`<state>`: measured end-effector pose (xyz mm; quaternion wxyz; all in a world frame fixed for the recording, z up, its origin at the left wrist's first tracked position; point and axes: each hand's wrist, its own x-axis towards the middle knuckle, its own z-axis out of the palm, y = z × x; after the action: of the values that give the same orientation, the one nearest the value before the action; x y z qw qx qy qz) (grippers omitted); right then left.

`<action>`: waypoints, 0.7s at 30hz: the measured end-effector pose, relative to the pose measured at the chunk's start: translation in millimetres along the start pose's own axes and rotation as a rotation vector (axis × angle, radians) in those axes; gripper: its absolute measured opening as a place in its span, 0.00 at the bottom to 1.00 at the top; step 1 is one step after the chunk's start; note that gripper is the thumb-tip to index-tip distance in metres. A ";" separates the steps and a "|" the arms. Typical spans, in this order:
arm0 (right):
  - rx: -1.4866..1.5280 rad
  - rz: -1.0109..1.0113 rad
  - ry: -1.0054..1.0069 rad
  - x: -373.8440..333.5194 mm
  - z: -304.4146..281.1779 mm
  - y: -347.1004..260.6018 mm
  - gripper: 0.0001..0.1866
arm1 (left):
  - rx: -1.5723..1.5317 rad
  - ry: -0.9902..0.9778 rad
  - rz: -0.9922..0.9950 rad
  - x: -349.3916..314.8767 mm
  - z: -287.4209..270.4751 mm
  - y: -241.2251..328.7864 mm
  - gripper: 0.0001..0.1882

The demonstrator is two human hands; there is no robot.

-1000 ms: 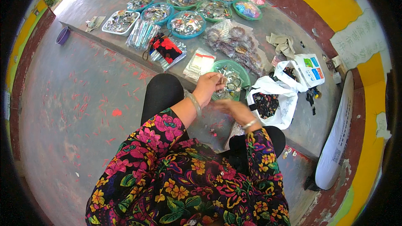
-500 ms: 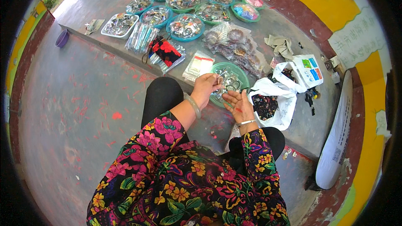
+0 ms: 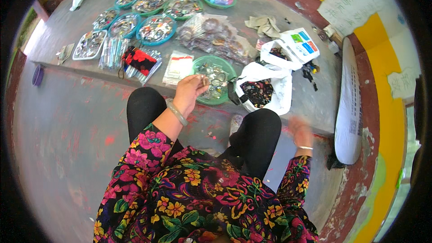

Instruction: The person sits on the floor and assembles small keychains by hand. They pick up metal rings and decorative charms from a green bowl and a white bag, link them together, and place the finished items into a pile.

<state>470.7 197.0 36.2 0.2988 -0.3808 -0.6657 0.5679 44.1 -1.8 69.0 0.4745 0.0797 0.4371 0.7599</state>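
My left hand (image 3: 191, 91) is closed in a pinch on a small brownish round piece (image 3: 205, 81), too small to name. It is at the near left rim of a green plastic basket (image 3: 230, 65) of loose rings and metal trinkets. A stack of small clear bags with white cards (image 3: 178, 65) lies just left of the basket. My right hand (image 3: 300, 130) is off to the right beyond my knee, over the ledge's edge. Motion blurs its fingers, so I cannot make out whether it holds anything.
White plastic bags (image 3: 282, 91) of dark small items stand right of the basket. Behind lie clear packets of brown round goods (image 3: 216, 33) and several coloured baskets (image 3: 157, 41). A red-and-black pouch (image 3: 139, 60) rests on pens. The raised ledge drops to the floor on the left.
My right hand has swung away from the basket to the right. My left hand stays pinched by the basket. The view has turned right, so things sit farther left in it.
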 end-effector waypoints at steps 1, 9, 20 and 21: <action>0.069 0.102 0.081 -8.7 -8.3 19.4 0.19 | -0.003 -0.001 0.010 0.4 -1.9 -0.2 0.09; 0.911 0.408 0.441 -67.6 1.3 36.0 0.32 | 0.096 -0.036 -0.039 -6.8 0.7 -8.3 0.10; 0.953 0.116 -0.126 27.3 141.8 -121.7 0.25 | 0.069 -0.100 -0.076 -3.6 -2.3 -17.5 0.09; 0.800 0.144 -0.145 34.7 157.4 -123.1 0.25 | 0.062 -0.107 -0.059 -6.3 -0.2 -16.5 0.09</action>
<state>300.9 135.2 128.3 0.3352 -0.2394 -0.3834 0.8266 58.2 -4.1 58.6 0.5167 0.1218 0.4368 0.7263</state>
